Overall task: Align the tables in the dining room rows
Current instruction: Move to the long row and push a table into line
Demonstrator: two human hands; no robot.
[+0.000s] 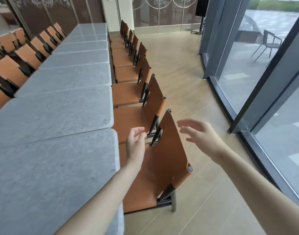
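Note:
A long row of grey stone-topped tables runs away from me on the left; the nearest table (48, 170) lies under my left forearm, and the table beyond it (57, 112) sits slightly offset at the seam. My left hand (135, 145) hovers above the gap between the nearest table's right edge and a brown leather chair (164, 158), fingers loosely curled and holding nothing. My right hand (199, 134) is raised over the chair's backrest, fingers straight and spread, touching nothing.
Brown chairs line both sides of the tables, the right row (128, 72) tucked close and the left row (10, 72) behind. Wooden floor (187, 82) stretches to the right up to a glass wall with dark frames (250, 106).

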